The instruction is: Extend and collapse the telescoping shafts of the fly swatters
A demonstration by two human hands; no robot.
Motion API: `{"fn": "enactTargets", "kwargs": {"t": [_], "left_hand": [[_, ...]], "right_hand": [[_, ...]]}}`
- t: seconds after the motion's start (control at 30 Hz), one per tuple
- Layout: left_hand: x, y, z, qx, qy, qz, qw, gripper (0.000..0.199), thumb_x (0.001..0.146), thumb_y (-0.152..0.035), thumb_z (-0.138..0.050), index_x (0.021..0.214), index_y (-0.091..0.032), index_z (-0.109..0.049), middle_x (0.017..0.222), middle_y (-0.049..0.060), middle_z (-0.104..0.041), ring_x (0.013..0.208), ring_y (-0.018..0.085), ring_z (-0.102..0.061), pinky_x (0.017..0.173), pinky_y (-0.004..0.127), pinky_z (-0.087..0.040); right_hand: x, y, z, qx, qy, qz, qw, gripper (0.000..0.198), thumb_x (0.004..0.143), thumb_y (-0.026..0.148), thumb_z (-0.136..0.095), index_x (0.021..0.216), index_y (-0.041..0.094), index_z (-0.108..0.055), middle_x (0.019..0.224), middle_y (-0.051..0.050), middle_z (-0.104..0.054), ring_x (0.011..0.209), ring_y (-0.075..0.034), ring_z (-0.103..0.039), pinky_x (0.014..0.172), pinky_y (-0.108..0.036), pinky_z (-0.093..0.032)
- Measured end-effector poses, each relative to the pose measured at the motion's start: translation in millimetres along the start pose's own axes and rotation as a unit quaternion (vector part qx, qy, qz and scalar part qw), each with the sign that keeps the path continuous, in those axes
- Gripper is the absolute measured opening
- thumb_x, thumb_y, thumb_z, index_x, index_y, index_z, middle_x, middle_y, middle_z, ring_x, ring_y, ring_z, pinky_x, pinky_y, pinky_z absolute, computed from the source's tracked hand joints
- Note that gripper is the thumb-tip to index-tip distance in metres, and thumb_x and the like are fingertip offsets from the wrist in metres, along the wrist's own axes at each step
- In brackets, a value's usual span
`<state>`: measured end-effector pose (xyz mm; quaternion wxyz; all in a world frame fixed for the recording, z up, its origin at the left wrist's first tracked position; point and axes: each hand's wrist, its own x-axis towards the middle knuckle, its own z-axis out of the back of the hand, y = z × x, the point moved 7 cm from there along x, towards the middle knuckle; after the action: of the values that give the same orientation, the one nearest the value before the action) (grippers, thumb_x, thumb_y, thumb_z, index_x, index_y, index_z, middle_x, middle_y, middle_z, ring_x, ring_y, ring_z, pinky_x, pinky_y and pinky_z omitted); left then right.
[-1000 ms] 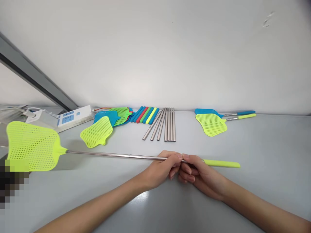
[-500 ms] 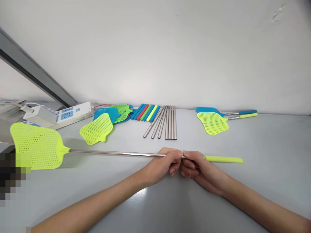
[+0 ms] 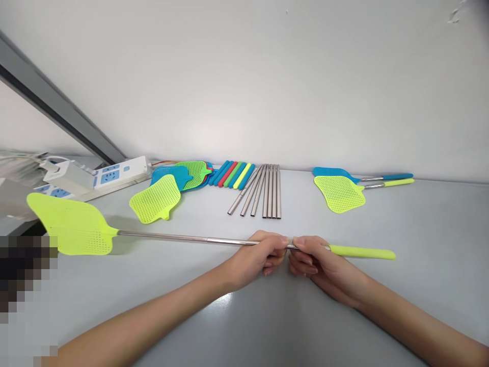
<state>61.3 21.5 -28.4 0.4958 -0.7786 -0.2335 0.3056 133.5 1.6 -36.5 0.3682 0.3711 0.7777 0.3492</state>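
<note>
A telescopic fly swatter lies across both my hands, its thin metal rod drawn out long. Its yellow-green perforated head is at the left, tilted, and its yellow-green grip points right. My left hand is closed round the rod near its middle. Just right of it, my right hand pinches the thicker rod section beside the grip. The thumbs nearly meet, with a short piece of rod between them. Part of the rod is hidden by my fingers.
Loose swatter heads, coloured grips and metal rods lie along the back. Two shortened swatters, blue and yellow-green, rest at the back right. A power strip stands at the left against the wall.
My right hand has moved slightly right, opening a small gap between the hands, and the grip has shifted right with it. The swatter head has turned, showing a narrower face.
</note>
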Motion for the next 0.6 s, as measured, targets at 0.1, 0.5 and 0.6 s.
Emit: {"fn": "enactTargets", "kwargs": {"t": [0.1,0.5,0.6], "left_hand": [[0.0,0.3,2.5,-0.008,-0.008,0.002,1.000,0.032,0.078,-0.026,-0.036,0.048,-0.018,-0.026,0.043,-0.006,-0.022,0.040,0.006,-0.024,0.042,0.024,-0.020],[-1.9,-1.3,4.3,0.011,-0.007,0.001,1.000,0.032,0.078,-0.026,-0.035,0.048,-0.018,-0.027,0.042,-0.007,-0.022,0.040,0.006,-0.026,0.043,0.023,-0.020],[-2.0,-1.2,5.4,0.022,-0.009,-0.004,1.000,0.033,0.078,-0.026,-0.035,0.047,-0.018,-0.026,0.042,-0.006,-0.023,0.040,0.006,-0.027,0.043,0.024,-0.021]], "right_hand": [[-0.5,3.6,5.1,0.008,-0.010,0.014,1.000,0.039,0.080,0.030,-0.042,0.046,0.018,-0.029,0.046,0.005,-0.022,0.048,-0.010,-0.023,0.053,-0.027,-0.023],[-2.1,3.7,6.0,0.012,-0.007,0.026,1.000,0.038,0.082,0.027,-0.041,0.047,0.018,-0.029,0.047,0.005,-0.023,0.049,-0.010,-0.023,0.053,-0.027,-0.022],[-2.7,4.0,6.7,0.006,-0.002,0.024,1.000,0.039,0.082,0.028,-0.041,0.047,0.018,-0.029,0.047,0.004,-0.024,0.049,-0.010,-0.023,0.053,-0.027,-0.022]]}}
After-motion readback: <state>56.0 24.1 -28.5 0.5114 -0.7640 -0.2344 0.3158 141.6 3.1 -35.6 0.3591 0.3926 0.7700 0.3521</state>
